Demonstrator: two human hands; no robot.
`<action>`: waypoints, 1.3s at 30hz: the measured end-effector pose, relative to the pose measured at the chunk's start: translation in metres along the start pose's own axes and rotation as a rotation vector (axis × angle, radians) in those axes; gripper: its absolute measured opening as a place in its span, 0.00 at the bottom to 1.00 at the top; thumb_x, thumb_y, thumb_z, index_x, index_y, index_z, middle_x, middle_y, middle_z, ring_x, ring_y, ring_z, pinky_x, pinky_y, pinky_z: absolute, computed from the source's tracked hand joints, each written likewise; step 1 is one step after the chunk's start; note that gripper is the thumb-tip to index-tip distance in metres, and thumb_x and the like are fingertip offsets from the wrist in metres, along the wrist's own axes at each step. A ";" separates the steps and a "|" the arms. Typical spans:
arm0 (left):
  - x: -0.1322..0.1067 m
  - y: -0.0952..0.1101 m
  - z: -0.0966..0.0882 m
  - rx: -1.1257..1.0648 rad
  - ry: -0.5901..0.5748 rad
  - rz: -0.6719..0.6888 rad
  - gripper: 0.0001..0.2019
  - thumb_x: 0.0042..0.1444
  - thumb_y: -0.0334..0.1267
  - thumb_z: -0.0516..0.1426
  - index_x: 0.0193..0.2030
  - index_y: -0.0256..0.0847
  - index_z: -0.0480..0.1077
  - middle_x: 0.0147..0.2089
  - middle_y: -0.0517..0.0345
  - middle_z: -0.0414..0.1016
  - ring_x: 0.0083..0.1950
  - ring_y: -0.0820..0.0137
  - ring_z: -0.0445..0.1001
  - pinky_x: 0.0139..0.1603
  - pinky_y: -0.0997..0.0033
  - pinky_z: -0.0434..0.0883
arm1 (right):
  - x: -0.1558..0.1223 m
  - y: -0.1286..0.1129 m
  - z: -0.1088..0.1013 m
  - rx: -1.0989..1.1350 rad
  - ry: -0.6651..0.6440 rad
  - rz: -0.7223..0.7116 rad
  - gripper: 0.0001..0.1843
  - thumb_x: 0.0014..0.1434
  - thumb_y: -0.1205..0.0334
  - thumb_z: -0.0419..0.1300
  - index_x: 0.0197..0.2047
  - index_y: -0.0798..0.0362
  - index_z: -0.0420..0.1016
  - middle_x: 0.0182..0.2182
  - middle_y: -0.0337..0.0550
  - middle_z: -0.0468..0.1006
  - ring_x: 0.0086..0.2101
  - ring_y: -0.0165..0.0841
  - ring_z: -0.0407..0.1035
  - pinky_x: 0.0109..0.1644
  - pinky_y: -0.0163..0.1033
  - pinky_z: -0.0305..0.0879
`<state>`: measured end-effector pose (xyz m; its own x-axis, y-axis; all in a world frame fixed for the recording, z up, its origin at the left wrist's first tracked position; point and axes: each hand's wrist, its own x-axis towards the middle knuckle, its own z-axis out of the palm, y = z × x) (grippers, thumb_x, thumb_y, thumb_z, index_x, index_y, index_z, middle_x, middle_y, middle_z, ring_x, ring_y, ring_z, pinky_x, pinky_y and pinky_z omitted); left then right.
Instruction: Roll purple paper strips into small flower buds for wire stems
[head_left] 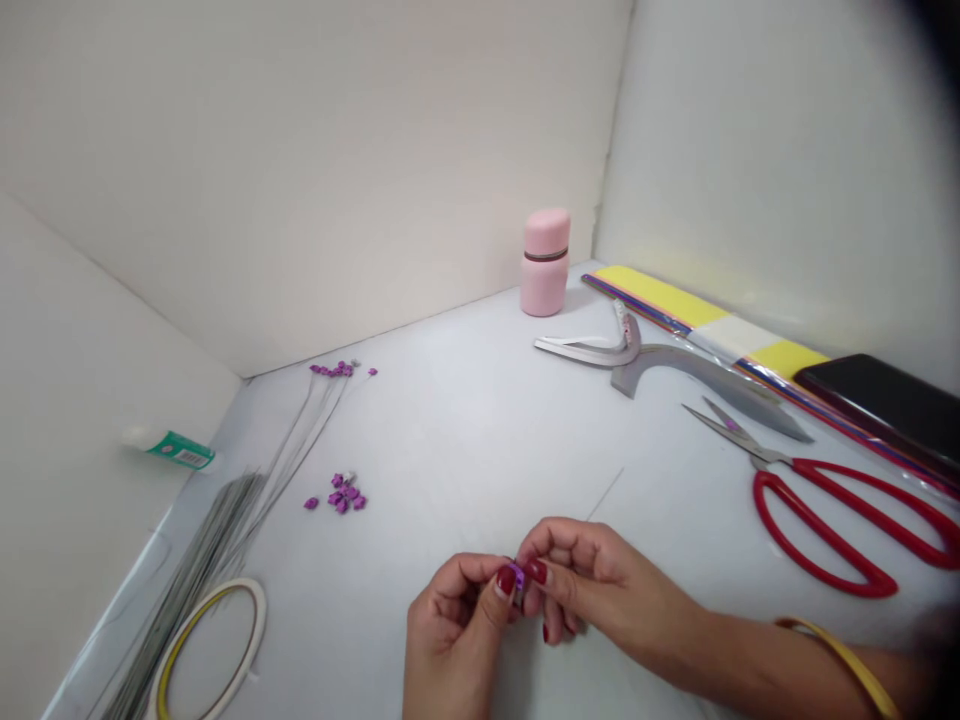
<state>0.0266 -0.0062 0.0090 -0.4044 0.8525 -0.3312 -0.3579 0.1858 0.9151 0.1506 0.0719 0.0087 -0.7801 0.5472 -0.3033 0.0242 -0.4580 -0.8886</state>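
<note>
Near the front edge, my left hand [465,625] is closed in a pinch on a small purple piece [518,576], which looks like folded paper. My right hand [592,575] is closed too, its thumb and fingertips meeting the same piece from the right. A thin wire [606,493] sticks out past the back of the right hand; where it passes between the fingers is hidden. Several loose purple stars [346,495] lie in a small pile to the left. Behind them, purple stars on wire stems [334,370] rest on the table.
On the left lie a bundle of grey wires [195,555], a tape roll [259,610] and a green-and-white tube [180,450]. To the right are red-handled scissors [825,480], grey-handled pliers or cutters [630,355], coloured paper strips [675,300] and a black phone [885,400]. A pink flask [546,265] stands behind.
</note>
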 end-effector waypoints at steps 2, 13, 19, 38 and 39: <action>0.001 -0.001 0.000 -0.011 -0.026 0.012 0.10 0.44 0.41 0.64 0.25 0.35 0.74 0.21 0.57 0.75 0.26 0.74 0.70 0.29 0.77 0.67 | 0.000 -0.001 0.000 0.003 0.002 0.002 0.16 0.51 0.50 0.60 0.31 0.56 0.66 0.23 0.36 0.71 0.21 0.23 0.64 0.24 0.29 0.55; 0.000 -0.010 -0.004 0.259 -0.106 0.319 0.08 0.51 0.38 0.58 0.36 0.38 0.72 0.30 0.55 0.72 0.30 0.70 0.72 0.31 0.73 0.70 | 0.000 -0.002 -0.002 -0.040 0.072 0.003 0.17 0.48 0.51 0.63 0.28 0.57 0.67 0.20 0.35 0.71 0.19 0.23 0.62 0.23 0.29 0.54; -0.006 0.000 -0.003 0.523 -0.095 0.588 0.07 0.52 0.28 0.55 0.36 0.38 0.73 0.31 0.54 0.73 0.32 0.69 0.72 0.33 0.72 0.70 | -0.002 -0.005 0.000 -0.075 0.035 -0.036 0.18 0.48 0.50 0.63 0.26 0.58 0.66 0.18 0.36 0.70 0.19 0.24 0.62 0.23 0.30 0.54; -0.016 0.010 -0.006 0.303 -0.012 0.420 0.08 0.49 0.30 0.57 0.35 0.33 0.77 0.33 0.47 0.78 0.35 0.66 0.74 0.38 0.69 0.70 | -0.003 -0.016 0.006 -0.540 -0.022 -0.183 0.19 0.52 0.45 0.57 0.25 0.54 0.66 0.19 0.39 0.68 0.21 0.29 0.61 0.26 0.35 0.57; -0.017 0.010 -0.009 0.272 -0.023 0.383 0.07 0.49 0.31 0.57 0.34 0.33 0.76 0.31 0.48 0.78 0.33 0.67 0.74 0.37 0.69 0.70 | -0.005 -0.019 0.009 -0.574 -0.037 -0.200 0.18 0.54 0.47 0.56 0.26 0.54 0.66 0.20 0.39 0.69 0.22 0.29 0.63 0.27 0.35 0.58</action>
<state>0.0218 -0.0230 0.0218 -0.4444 0.8948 0.0443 0.0484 -0.0254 0.9985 0.1479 0.0712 0.0301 -0.8253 0.5543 -0.1080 0.1999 0.1080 -0.9738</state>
